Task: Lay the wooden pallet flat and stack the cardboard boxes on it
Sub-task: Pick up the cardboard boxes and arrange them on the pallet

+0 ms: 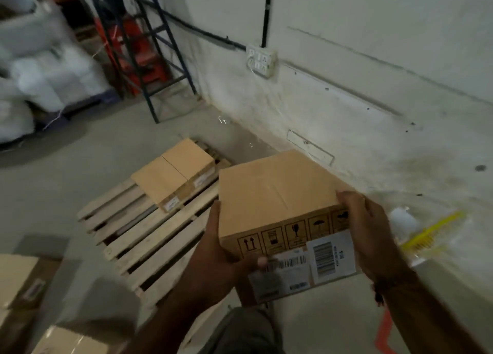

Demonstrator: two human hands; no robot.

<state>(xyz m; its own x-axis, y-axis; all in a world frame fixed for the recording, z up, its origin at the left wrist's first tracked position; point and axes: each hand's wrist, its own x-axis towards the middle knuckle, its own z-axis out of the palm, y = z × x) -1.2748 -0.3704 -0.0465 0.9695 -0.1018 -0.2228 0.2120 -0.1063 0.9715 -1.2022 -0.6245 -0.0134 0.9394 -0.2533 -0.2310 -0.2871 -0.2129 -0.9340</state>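
We carry the stiff, apparently light cardboard box [277,196] above the flat pallet [149,236], left hand [216,249] and right hand [368,228] closed around its near corners, fragile-goods symbols advising gentle placement.

pallet [149,236] flat on floor | two boxes [173,175] stacked | labelled box [277,193] aloft

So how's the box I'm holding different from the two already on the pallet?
The held box is up in both hands, left hand and right hand; the two stacked boxes rest side by side on the pallet. It shows handling symbols and barcode labels; theirs show only small labels. All are plain brown cardboard.
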